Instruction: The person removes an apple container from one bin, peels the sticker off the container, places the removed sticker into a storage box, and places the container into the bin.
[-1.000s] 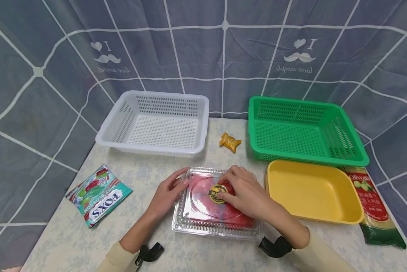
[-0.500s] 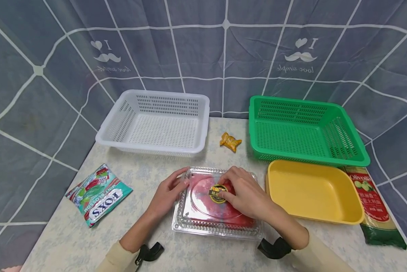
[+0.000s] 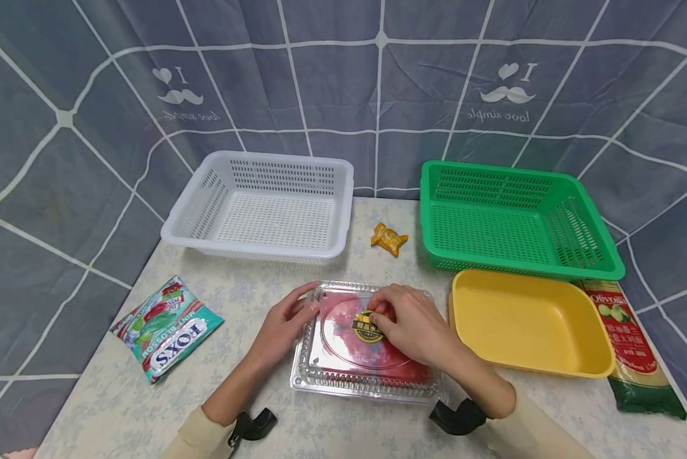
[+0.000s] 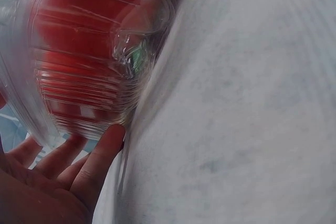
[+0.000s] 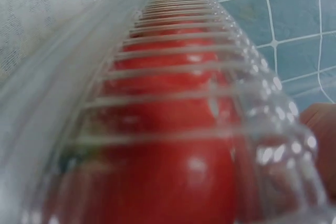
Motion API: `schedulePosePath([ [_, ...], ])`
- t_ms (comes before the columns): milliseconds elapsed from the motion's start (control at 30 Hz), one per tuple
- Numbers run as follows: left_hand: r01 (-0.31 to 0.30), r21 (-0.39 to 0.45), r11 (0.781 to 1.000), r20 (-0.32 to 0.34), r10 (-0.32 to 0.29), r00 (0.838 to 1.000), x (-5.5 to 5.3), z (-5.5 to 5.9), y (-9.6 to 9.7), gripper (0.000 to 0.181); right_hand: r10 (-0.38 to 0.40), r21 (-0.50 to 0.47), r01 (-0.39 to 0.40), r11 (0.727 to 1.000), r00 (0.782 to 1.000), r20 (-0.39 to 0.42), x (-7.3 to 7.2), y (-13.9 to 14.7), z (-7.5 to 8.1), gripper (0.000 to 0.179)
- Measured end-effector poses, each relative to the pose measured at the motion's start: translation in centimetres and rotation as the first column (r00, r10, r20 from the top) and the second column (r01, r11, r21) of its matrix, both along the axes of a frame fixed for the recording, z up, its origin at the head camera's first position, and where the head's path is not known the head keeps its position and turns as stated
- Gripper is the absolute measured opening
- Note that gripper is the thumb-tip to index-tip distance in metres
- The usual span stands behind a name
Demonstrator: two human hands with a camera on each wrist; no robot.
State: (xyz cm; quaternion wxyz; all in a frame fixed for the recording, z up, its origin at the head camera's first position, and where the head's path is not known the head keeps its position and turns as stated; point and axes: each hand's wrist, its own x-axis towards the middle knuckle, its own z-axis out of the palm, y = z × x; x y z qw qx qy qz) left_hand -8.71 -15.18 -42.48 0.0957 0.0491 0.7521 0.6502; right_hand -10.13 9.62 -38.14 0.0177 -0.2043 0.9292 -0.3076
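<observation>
A clear plastic clamshell box (image 3: 343,384) of tomatoes (image 5: 173,182) lies on the table between both hands, its lid down. My left hand (image 3: 282,325) holds the box's left side, thumb over the lid edge; in the left wrist view its fingers (image 4: 97,166) lie along the ribbed wall. On the lid is a round black-and-gold sticker (image 3: 368,329). My right hand (image 3: 414,325) is over the lid, fingers curled, thumb and index finger pinching at the sticker's upper right edge. The right wrist view looks along the box's side, with part of that hand at the right edge.
Behind stand a white basket (image 3: 343,236) and a green basket (image 3: 598,245), with a small orange-wrapped snack (image 3: 388,239) between them. A yellow tub (image 3: 604,357) sits at the right, beside a red-and-green pasta bag (image 3: 636,344). A Fox's candy bag (image 3: 168,328) lies left.
My right thumb and index finger have shifted up and right, from the middle of the sticker to its edge, showing more of its print. My left hand and the box have stayed put.
</observation>
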Motion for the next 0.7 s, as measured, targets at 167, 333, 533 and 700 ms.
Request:
schedulePosePath([
  [167, 0.0, -0.002, 1.0, -0.006, 0.0, 1.0, -0.04, -0.1, -0.04, 0.044, 0.004, 0.009, -0.004, 1.0, 1.0, 0.003, -0.06, -0.14, 0.01, 0.01],
  [333, -0.003, -0.025, 1.0, -0.019, 0.003, 1.0, -0.04, -0.06, -0.03, 0.044, 0.03, -0.011, -0.03, 0.999, 0.999, -0.031, 0.16, -0.05, -0.19, 0.012],
  [533, -0.01, -0.042, 0.999, -0.02, 0.009, 1.0, -0.06, 0.04, 0.0, 0.043, 0.089, -0.028, -0.095, 0.995, 0.981, -0.172, 0.42, 0.15, -0.56, 0.014],
  [700, -0.01, -0.049, 0.999, -0.013, 0.009, 1.0, -0.04, 0.02, 0.0, 0.043, 0.126, -0.017, -0.133, 0.991, 0.967, -0.222, 0.74, 0.29, -0.36, 0.013],
])
